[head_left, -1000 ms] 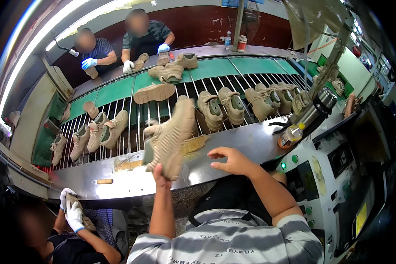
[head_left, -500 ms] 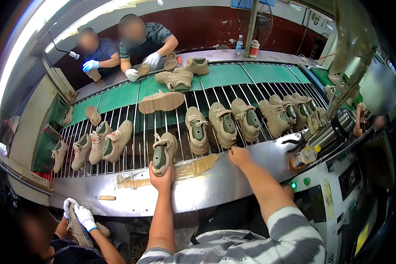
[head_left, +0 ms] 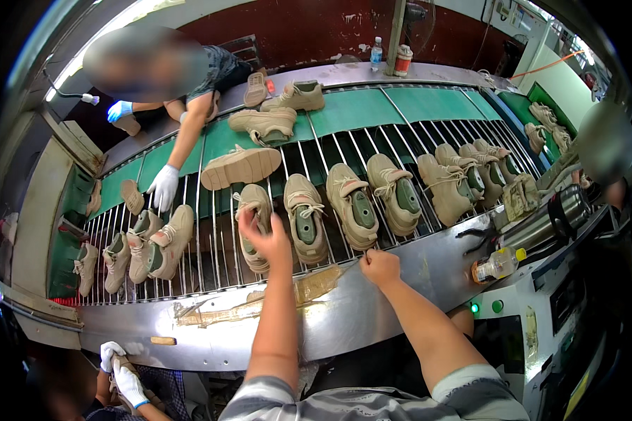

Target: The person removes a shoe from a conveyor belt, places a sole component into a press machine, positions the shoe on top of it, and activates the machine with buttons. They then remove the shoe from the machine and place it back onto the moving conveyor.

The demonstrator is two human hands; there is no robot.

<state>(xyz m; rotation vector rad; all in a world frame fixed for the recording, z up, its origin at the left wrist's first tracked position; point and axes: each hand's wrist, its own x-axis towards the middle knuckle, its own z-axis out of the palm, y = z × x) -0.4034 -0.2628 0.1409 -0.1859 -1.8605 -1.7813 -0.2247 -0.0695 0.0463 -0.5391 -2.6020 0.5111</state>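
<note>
A beige lace-up shoe (head_left: 251,254) with a green insert in its opening sits on the metal rods. My left hand (head_left: 272,242) is right over that shoe's near right side, fingers spread apart and not wrapped round it. My right hand (head_left: 381,268) is a closed fist at the metal edge, beside the near end of another beige shoe (head_left: 358,228); whatever it may hold is hidden. Between the hands stands a further beige shoe (head_left: 306,242), laces tied. More matching shoes (head_left: 395,214) line the rods to the right.
A co-worker's white-gloved hand (head_left: 164,187) reaches over shoes at left. A shoe lies on its side (head_left: 240,168); others rest on the green belt (head_left: 358,109). Pliers (head_left: 475,238), a bottle (head_left: 498,265) and a steel flask (head_left: 551,221) are at right; another gloved person works lower left.
My left hand has let go of the shoe, which now sits farther in on the rods. My right fist stays at the edge. Across the rods, a co-worker's gloved hand has reached toward the left shoes.
</note>
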